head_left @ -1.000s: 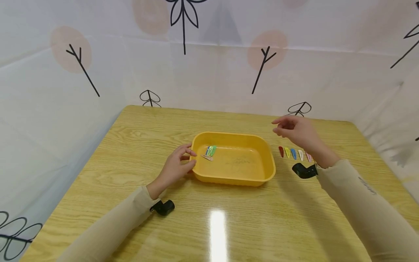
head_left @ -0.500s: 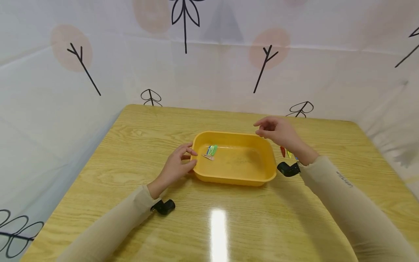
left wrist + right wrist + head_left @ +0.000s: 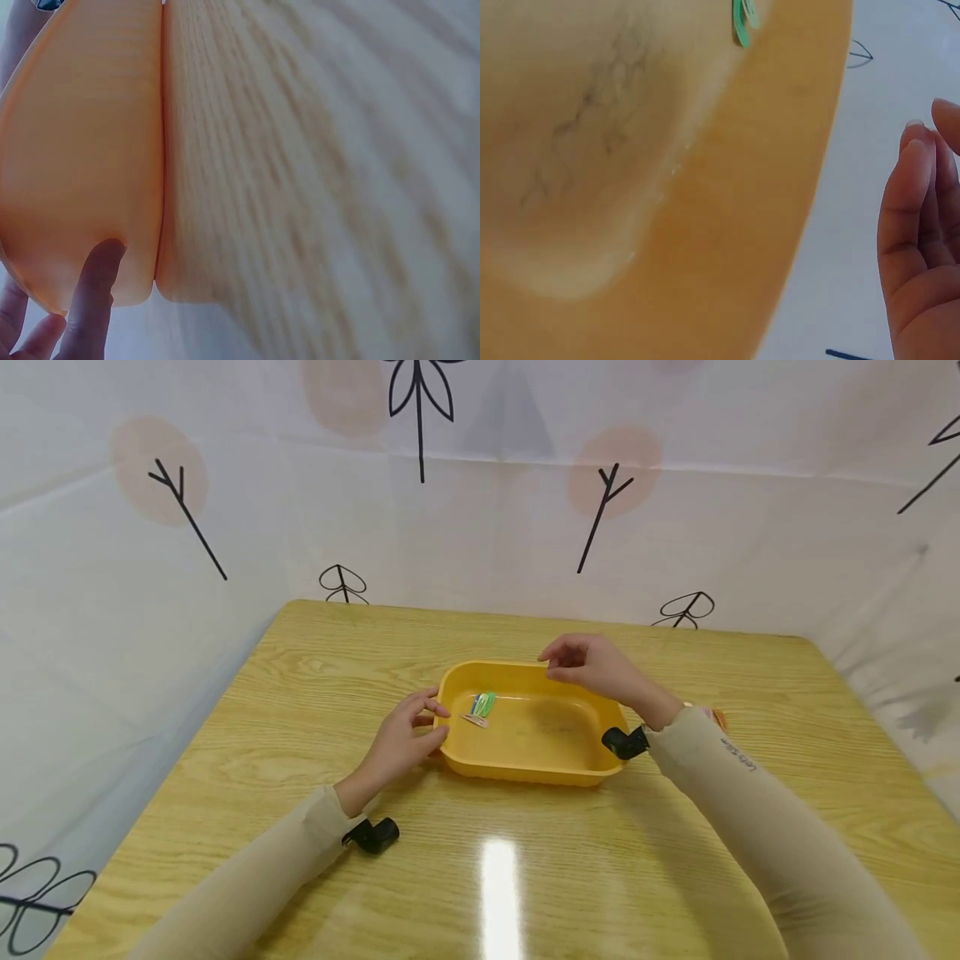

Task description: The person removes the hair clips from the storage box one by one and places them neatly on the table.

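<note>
A yellow plastic tray (image 3: 525,772) lies on the wooden table. Several snap hair clips, green (image 3: 487,704), blue and pale pink, rest inside at its left end. My left hand (image 3: 405,731) holds the tray's left end, fingertips at the rim and one finger (image 3: 97,285) against the outer wall. Over the tray's far edge hovers my right hand (image 3: 592,667), its fingers loosely bent and thumb near the fingertips. Nothing shows between them in the right wrist view. Part of the green clip (image 3: 740,22) shows there too.
More hair clips (image 3: 720,719) lie right of the tray, mostly hidden behind my right sleeve. A white patterned cloth (image 3: 487,527) hangs behind the table (image 3: 360,635). A black wrist camera (image 3: 625,742) overlaps the tray's right end.
My right hand has moved left from above the row of hair clips to over the tray's far edge, its forearm now covering most of that row. The left hand has stayed still.
</note>
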Tool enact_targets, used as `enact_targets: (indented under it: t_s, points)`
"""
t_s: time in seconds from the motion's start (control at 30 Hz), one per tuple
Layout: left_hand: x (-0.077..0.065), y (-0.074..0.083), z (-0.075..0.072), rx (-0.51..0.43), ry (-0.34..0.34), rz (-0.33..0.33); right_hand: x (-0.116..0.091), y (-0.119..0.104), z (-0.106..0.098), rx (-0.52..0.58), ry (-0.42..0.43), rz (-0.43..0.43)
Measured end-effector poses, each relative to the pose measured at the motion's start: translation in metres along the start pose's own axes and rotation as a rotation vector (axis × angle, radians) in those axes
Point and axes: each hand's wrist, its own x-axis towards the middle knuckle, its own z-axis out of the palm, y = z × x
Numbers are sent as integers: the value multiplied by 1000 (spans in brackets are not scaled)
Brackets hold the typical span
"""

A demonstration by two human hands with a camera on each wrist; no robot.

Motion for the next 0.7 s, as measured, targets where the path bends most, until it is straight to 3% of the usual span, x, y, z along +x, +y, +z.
enact_targets:
  t_s: [0.43,0.7]
  points:
    - [0,-1,0,2,1,13,18,1,29,28,-148,-160]
    - [1,-2,0,-20,2,16,32,8,44,-64,-264,-267]
